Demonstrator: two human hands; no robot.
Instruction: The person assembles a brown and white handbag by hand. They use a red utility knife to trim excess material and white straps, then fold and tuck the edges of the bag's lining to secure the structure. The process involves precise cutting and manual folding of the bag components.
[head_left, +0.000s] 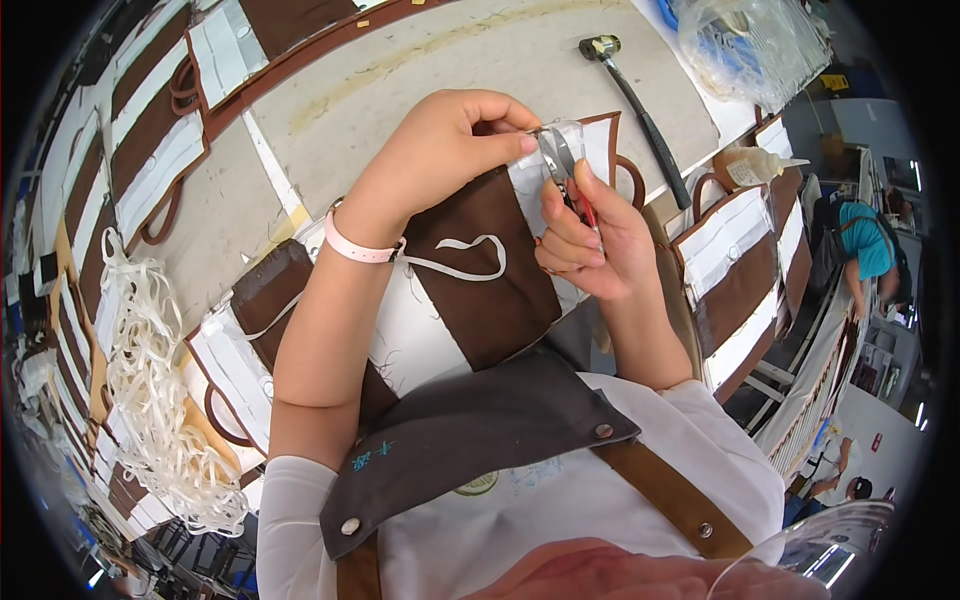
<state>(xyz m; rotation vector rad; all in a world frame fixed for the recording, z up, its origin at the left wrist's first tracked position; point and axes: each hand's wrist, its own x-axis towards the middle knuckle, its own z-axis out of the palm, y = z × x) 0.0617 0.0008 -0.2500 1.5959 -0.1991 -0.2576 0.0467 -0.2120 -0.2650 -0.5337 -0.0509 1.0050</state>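
Observation:
My left hand (474, 140) pinches the top edge of a brown-and-white striped bag panel (490, 270), thumb and forefinger closed beside a metal blade. In my right hand (610, 235) is a pair of snips (558, 158) with silver blades and red on the handle. The blades point up toward my left fingertips, against the panel's white band. What exactly lies between the blades is too small to make out. A thin white ribbon (470, 262) curls over the brown middle of the panel. Brown trim and part of a brown handle loop (632, 182) show at its right side.
A black-handled hammer (640, 120) lies on the table beyond my right hand. Clear plastic bags (745, 45) and a glue bottle (755, 166) are at right. Tangled white ribbon (150, 380) hangs at left. More striped panels (735, 260) surround the work. A person (865, 240) stands far right.

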